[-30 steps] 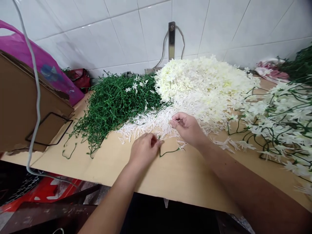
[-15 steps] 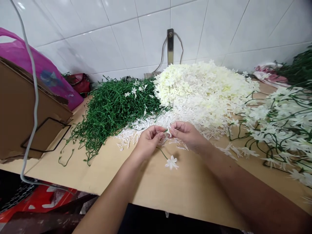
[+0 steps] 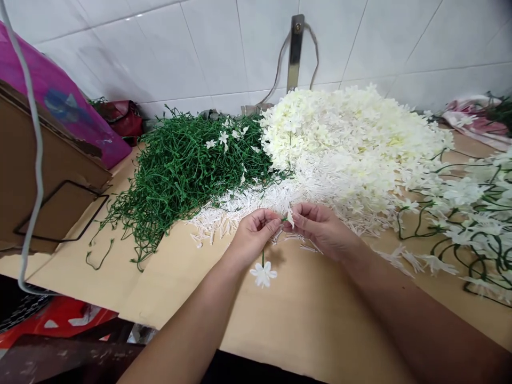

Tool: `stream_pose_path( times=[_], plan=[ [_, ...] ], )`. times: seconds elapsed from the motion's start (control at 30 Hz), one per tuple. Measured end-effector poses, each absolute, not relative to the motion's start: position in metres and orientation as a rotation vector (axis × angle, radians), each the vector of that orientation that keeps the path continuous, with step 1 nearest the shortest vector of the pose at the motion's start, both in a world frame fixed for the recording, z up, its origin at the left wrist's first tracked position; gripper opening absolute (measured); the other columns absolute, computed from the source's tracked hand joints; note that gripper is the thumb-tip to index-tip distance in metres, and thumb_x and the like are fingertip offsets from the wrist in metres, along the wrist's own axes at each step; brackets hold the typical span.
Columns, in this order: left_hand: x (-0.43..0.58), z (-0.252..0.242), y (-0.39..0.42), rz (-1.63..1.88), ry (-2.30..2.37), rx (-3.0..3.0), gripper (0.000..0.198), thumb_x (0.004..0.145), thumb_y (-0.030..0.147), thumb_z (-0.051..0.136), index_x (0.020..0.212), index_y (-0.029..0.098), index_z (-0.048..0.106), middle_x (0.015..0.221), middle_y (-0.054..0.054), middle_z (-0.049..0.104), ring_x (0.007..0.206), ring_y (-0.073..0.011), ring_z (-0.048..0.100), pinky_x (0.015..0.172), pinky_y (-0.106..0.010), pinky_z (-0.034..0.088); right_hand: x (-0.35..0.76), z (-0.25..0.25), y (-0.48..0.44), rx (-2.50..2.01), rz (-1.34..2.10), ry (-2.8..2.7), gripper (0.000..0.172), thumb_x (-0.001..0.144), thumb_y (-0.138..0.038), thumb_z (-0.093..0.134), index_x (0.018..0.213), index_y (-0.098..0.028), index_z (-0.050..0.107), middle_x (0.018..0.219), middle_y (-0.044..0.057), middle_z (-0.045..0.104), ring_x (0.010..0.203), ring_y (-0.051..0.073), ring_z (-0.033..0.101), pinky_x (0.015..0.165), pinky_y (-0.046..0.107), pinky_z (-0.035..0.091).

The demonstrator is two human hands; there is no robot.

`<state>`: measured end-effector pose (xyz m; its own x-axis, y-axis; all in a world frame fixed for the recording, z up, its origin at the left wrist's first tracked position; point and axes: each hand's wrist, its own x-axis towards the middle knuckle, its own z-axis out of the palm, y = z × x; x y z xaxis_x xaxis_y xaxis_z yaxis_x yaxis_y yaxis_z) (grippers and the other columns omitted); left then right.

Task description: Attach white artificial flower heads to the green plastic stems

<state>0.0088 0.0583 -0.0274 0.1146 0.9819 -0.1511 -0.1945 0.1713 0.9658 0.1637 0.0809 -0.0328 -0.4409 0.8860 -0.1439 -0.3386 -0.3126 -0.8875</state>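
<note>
My left hand (image 3: 258,229) pinches a green artificial flower stem (image 3: 263,258) above the front of the table. From that stem a white flower (image 3: 263,274) hangs below the fingers. Another stem end pokes out to the right between my hands, with a small white blossom (image 3: 290,217) at its tip. My right hand (image 3: 316,224) is closed on this blossom, its fingertips close to those of my left hand. Behind both hands lie loose white thin sticks (image 3: 256,197), a heap of green stems (image 3: 192,160) and a heap of white-yellow flower heads (image 3: 344,125).
Stemmed white flowers (image 3: 476,213) spread over the right side of the cardboard-covered table (image 3: 288,320). At the left stand a cardboard box (image 3: 44,170) and a pink bag (image 3: 80,106), with a grey cable (image 3: 34,149) hanging in front. A tiled wall (image 3: 180,53) closes the back.
The hanging flower has swung left under my left hand. The small blossom now shows more clearly at the stem's tip, by my right fingers. The whole view has shifted slightly.
</note>
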Motion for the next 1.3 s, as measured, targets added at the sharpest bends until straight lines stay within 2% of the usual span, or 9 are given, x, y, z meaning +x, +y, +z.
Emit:
stream_pose_path(
  times=[0.2,0.43,0.6,0.73,0.93,1.13,1.3],
  plan=[
    [0.007,-0.028,0.058,1.112,1.045,1.011,0.027,0.061,0.034,0.072,0.069,0.013,0.056,0.058,0.004,0.055,0.054,-0.0052,0.047,0.055,-0.018,0.036,0.164,-0.031,0.078,-0.887,1.832,-1.046,0.029,0.058,-0.036,0.077,0.061,-0.016,0.056,0.058,-0.005,0.056,0.060,0.007,0.055,0.060,0.019,0.042],
    [0.007,-0.028,0.056,1.090,1.080,1.015,0.024,0.064,0.033,0.069,0.069,0.014,0.055,0.060,0.003,0.055,0.055,-0.0058,0.047,0.055,-0.019,0.035,0.162,-0.029,0.078,-0.915,1.768,-1.145,0.033,0.059,-0.041,0.075,0.061,-0.017,0.053,0.060,-0.004,0.054,0.059,0.009,0.053,0.061,0.023,0.042],
    [0.007,-0.027,0.056,1.080,1.098,1.037,0.025,0.063,0.033,0.069,0.069,0.014,0.055,0.058,0.003,0.053,0.053,-0.0058,0.045,0.052,-0.019,0.032,0.161,-0.031,0.077,-1.000,1.536,-1.365,0.033,0.065,-0.046,0.068,0.066,-0.017,0.051,0.059,-0.004,0.049,0.055,0.009,0.046,0.052,0.023,0.036],
    [0.008,-0.027,0.058,1.112,1.106,1.014,0.028,0.063,0.035,0.069,0.068,0.013,0.054,0.055,0.005,0.050,0.051,-0.0051,0.042,0.051,-0.019,0.030,0.158,-0.029,0.071,-1.052,1.282,-1.494,0.025,0.072,-0.039,0.062,0.070,-0.017,0.050,0.058,-0.004,0.046,0.051,0.008,0.039,0.047,0.022,0.031],
    [0.008,-0.024,0.057,1.165,1.067,0.952,0.029,0.061,0.036,0.071,0.066,0.013,0.054,0.055,0.005,0.051,0.052,-0.0048,0.043,0.053,-0.018,0.033,0.152,-0.026,0.066,-1.037,1.175,-1.518,0.016,0.073,-0.031,0.061,0.071,-0.017,0.052,0.062,-0.002,0.050,0.056,0.010,0.046,0.051,0.023,0.037],
    [0.008,-0.025,0.057,1.152,1.020,0.913,0.029,0.061,0.036,0.072,0.064,0.014,0.053,0.055,0.005,0.051,0.052,-0.0054,0.046,0.053,-0.019,0.034,0.149,-0.027,0.063,-1.086,1.185,-1.525,0.022,0.071,-0.037,0.063,0.070,-0.019,0.051,0.059,-0.002,0.049,0.052,0.010,0.043,0.047,0.023,0.035],
    [0.006,-0.028,0.057,1.135,1.022,0.946,0.026,0.062,0.031,0.070,0.063,0.014,0.051,0.054,0.004,0.051,0.051,-0.0057,0.045,0.052,-0.020,0.034,0.147,-0.033,0.061,-1.117,1.138,-1.556,0.023,0.074,-0.040,0.061,0.071,-0.019,0.052,0.063,0.000,0.052,0.057,0.012,0.047,0.051,0.026,0.038]
  ],
)
